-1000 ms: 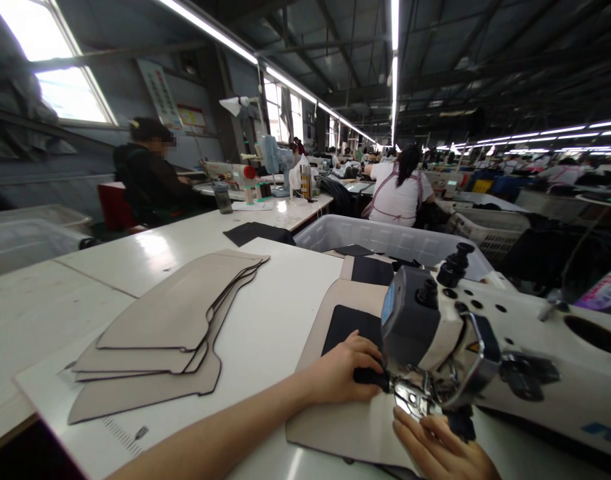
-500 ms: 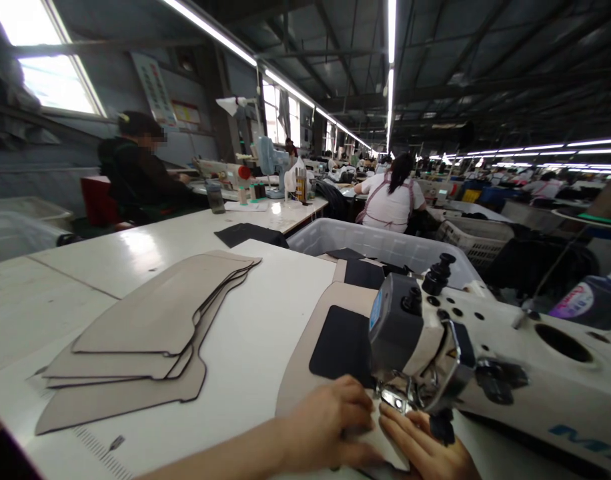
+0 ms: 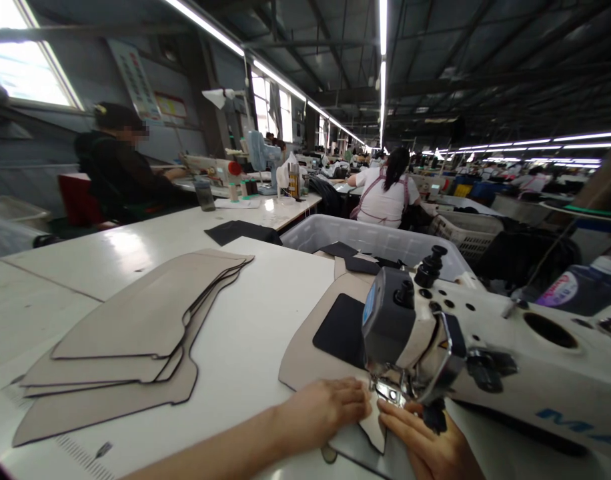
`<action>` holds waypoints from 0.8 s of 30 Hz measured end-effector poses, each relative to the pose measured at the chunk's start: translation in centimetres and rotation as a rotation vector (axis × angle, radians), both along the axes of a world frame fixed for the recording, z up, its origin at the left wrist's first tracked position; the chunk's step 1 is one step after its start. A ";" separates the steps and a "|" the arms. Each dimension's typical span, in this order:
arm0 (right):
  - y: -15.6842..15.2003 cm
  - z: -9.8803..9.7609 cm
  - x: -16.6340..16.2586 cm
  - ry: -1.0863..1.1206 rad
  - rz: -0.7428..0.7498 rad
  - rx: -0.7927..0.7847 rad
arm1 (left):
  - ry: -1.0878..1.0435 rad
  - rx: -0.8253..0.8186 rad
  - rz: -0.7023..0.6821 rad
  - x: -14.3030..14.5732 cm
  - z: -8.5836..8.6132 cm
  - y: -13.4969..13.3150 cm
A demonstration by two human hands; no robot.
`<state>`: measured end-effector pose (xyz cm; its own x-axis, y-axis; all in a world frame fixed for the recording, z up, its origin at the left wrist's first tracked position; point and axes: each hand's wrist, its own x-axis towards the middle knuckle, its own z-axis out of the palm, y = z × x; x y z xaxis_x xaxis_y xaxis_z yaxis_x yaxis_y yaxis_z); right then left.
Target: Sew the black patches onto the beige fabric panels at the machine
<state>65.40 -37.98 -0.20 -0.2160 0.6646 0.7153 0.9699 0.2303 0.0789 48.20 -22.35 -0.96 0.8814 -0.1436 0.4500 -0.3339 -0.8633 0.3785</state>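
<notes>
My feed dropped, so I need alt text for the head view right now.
Both hands, left hand and right hand, press a beige panel with a black patch flat under the head of a white sewing machine. A stack of beige panels lies to the left on the white table.

A white tabletop [image 3: 265, 313] carries everything. Directly under the hands [image 3: 325, 413] lies a beige panel [image 3: 310, 347] with a black patch [image 3: 343, 330]. Well to their left sits a stack of beige panels [image 3: 135, 333]. Just beyond them stands a white sewing machine [image 3: 485, 360]; farther off lies dark fabric [image 3: 243, 232].
</notes>
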 end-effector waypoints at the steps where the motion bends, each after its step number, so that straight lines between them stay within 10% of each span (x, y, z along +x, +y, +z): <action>1: -0.2 -0.1 0.2 -0.045 0.013 -0.038 | -0.003 -0.042 -0.044 0.2 0.0 0.6; 13: -0.5 1.2 0.5 -0.527 0.025 -0.285 | 0.063 -0.188 -0.114 2.0 1.5 4.9; 24: -0.2 2.1 -0.3 -0.565 0.017 -0.152 | 0.074 0.121 0.336 0.7 -1.3 0.0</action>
